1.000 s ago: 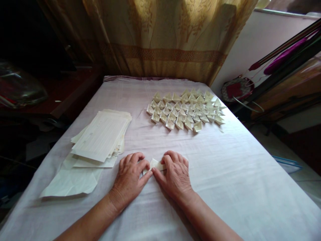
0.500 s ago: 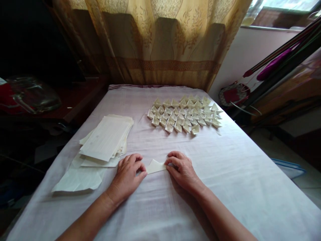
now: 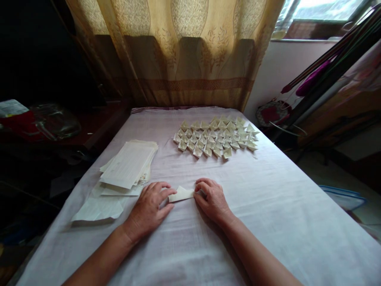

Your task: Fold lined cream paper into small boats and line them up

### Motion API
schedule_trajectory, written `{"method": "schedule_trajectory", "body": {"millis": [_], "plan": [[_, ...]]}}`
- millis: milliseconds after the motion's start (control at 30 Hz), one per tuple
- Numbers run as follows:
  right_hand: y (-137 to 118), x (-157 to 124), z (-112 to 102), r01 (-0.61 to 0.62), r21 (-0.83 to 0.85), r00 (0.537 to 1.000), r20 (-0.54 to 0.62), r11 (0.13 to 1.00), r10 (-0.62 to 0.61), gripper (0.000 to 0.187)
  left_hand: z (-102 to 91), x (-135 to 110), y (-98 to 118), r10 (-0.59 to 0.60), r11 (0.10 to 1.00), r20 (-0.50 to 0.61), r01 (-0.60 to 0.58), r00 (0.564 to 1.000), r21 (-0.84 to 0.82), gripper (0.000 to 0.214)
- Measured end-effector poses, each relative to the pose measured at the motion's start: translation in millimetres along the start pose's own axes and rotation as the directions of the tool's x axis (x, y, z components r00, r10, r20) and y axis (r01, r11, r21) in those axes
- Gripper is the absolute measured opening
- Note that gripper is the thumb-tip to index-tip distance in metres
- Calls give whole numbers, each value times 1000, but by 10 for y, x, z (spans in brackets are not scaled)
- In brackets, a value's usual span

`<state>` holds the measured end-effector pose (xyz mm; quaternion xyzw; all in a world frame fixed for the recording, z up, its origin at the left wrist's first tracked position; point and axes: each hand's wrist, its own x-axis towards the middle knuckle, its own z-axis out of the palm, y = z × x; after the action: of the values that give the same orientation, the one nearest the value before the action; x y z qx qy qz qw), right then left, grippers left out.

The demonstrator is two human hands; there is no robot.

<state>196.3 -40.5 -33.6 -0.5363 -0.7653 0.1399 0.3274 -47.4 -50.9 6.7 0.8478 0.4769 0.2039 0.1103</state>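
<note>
A small pale paper boat, folded flat with a peak in its middle, lies low over the cloth between my hands. At its left end is my left hand, index fingertip on the paper and thumb just below, with a small gap between them. My right hand pinches the right end between thumb and curled fingers. Beyond them, many finished paper boats stand close together in rows. To the left lies a stack of paper sheets, some thin sheets spread out beneath it.
The bed-like surface wears a pale cloth. A patterned curtain hangs at its far edge. On the left, a dark red table holds a clear jar. Poles and a bag are at the right.
My left index finger and thumb have parted a little around the paper's left end, baring its corner. The paper has tilted slightly, and the whole view has shifted.
</note>
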Motion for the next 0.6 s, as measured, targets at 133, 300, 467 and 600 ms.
{"method": "schedule_trajectory", "body": {"millis": [133,300,467,600], "plan": [[-14,-2,-6,5,-13,1000,4,1000,-5,9,46,59,70,148,975,48,-154,988,163,8],[-32,-15,-27,39,-8,999,0,999,-39,10,55,144,26,267,917,69,-275,961,290,15],[-7,-17,-15,107,38,992,-75,994,-104,17,39,189,-23,307,910,7,-295,952,292,16],[-21,15,-29,134,133,977,-186,982,-108,27,50,251,-30,314,926,-69,-290,947,241,12]]}}
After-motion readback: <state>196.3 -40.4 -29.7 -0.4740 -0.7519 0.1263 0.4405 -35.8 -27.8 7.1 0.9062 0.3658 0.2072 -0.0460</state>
